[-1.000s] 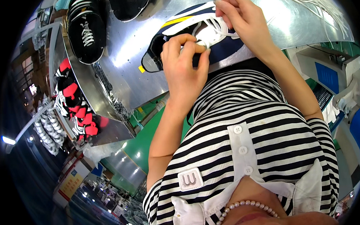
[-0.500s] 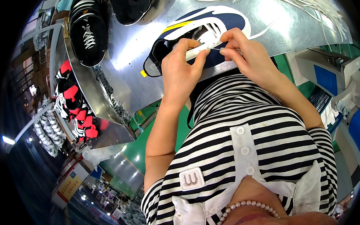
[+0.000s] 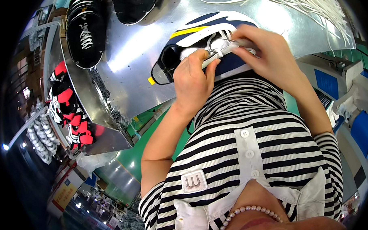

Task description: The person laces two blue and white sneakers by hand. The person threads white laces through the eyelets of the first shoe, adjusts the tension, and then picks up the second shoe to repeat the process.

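A navy and white shoe [image 3: 227,71] with a yellow stripe lies on its side on the metal table, toe to the right. My left hand [image 3: 194,80] pinches the white eyelet edge [image 3: 213,61] on the near side of its opening. A white shoelace [image 3: 211,42] forms a loop over the opening and passes through that edge. Close by, my right hand [image 3: 267,53] is curled at the toe end of the lacing, its fingers blurred and pressed together. A thin grey needle-like line runs from its fingertips towards the lace loop; what exactly they hold is unclear.
Loose white laces [image 3: 293,1] lie in a heap at the back right of the metal table [image 3: 138,72]. Black shoes [image 3: 86,41] stand at the far left. Red, black and white shoe pieces [image 3: 68,107] sit beyond the table's left edge. Grey equipment [image 3: 332,75] is at the right.
My right hand has moved right and turned over the toe end of the lacing. A white lace loop now shows above the opening. My left hand and the shoe have shifted slightly.
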`<state>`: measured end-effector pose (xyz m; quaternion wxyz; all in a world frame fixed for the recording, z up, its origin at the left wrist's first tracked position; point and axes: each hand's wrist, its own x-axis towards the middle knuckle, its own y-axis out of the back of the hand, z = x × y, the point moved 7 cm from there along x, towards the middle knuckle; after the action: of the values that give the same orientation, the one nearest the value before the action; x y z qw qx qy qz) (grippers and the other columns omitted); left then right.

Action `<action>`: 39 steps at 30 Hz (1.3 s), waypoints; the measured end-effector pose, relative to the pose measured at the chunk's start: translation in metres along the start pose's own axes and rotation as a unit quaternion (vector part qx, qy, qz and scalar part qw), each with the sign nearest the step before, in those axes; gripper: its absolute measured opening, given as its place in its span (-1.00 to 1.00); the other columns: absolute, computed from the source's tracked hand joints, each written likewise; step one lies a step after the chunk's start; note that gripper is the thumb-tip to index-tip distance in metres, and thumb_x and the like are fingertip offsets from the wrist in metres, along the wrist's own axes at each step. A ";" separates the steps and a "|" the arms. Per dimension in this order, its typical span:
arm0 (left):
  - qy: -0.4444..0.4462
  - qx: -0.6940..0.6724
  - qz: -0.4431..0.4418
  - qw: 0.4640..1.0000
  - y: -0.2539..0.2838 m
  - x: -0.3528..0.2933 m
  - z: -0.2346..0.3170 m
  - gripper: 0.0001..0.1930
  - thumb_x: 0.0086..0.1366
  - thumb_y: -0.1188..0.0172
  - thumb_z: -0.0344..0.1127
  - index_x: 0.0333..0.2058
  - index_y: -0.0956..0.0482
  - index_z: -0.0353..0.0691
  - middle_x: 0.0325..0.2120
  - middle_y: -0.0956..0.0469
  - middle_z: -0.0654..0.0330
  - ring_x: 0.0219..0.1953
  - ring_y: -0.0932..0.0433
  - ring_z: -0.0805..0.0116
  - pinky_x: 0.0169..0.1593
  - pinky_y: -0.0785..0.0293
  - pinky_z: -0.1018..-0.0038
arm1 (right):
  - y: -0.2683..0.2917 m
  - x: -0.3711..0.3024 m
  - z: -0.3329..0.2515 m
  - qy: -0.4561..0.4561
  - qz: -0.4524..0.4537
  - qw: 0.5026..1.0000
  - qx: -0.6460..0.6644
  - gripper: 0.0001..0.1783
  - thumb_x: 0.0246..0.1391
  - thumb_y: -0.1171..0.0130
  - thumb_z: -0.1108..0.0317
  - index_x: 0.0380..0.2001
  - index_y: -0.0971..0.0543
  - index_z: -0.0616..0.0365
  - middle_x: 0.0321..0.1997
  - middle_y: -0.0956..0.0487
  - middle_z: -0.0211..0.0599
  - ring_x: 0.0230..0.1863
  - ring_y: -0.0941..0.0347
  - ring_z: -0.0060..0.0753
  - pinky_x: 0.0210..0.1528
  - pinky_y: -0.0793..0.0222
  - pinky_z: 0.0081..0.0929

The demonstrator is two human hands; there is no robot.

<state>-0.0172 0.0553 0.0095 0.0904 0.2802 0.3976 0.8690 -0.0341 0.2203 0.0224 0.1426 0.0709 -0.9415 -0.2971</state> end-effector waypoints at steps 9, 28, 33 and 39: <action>-0.124 -0.003 0.017 0.992 0.005 -0.008 0.011 -0.58 0.03 -0.47 -0.49 -0.23 -0.39 -0.26 -0.51 -0.46 0.13 -0.56 -0.46 0.16 -0.50 -0.36 0.35 | -0.047 0.022 0.005 -0.023 -0.210 0.977 0.003 -0.79 0.09 -0.19 0.41 -0.19 -0.58 0.18 -0.41 -0.62 -0.14 -0.36 -0.57 -0.19 -0.30 -0.42 -0.36; 0.256 -0.173 -0.053 0.949 0.002 -0.001 -0.038 -0.44 0.23 -0.33 -0.12 0.07 -0.34 -0.31 -0.33 -0.59 -0.08 -0.35 -0.57 -0.03 -0.27 -0.48 0.24 | -0.061 0.035 0.021 -0.082 -0.025 0.950 0.299 -0.79 0.09 -0.29 0.42 -0.18 -0.64 0.18 -0.35 -0.68 -0.39 -0.28 -0.59 -0.64 -0.18 -0.46 -0.64; 0.213 -0.122 0.087 0.966 0.005 -0.003 -0.040 -0.65 0.14 -0.37 -0.21 -0.15 -0.55 -0.23 -0.42 -0.59 0.05 -0.41 -0.49 0.06 -0.25 -0.39 0.22 | -0.052 0.028 0.010 -0.090 -0.029 0.962 0.256 -0.77 0.16 -0.24 0.33 -0.14 -0.60 0.20 -0.36 -0.67 -0.34 -0.32 -0.58 -0.59 -0.24 -0.44 -0.60; 0.209 -0.124 0.066 0.968 0.006 -0.003 -0.034 -0.71 0.19 -0.33 -0.48 -0.14 -0.48 -0.39 -0.33 -0.65 0.10 -0.28 -0.60 0.47 -0.18 -0.50 0.56 | -0.029 0.013 0.000 -0.061 -0.008 0.988 0.145 -0.85 0.24 -0.14 0.37 -0.22 -0.48 0.22 -0.38 -0.63 -0.18 -0.38 -0.61 -0.26 -0.30 -0.47 -0.46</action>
<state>-0.0332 0.0282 -0.0048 -0.0179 0.1045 0.2780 0.9547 -0.0449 0.1938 0.0087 0.0709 0.0802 -0.9809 -0.1623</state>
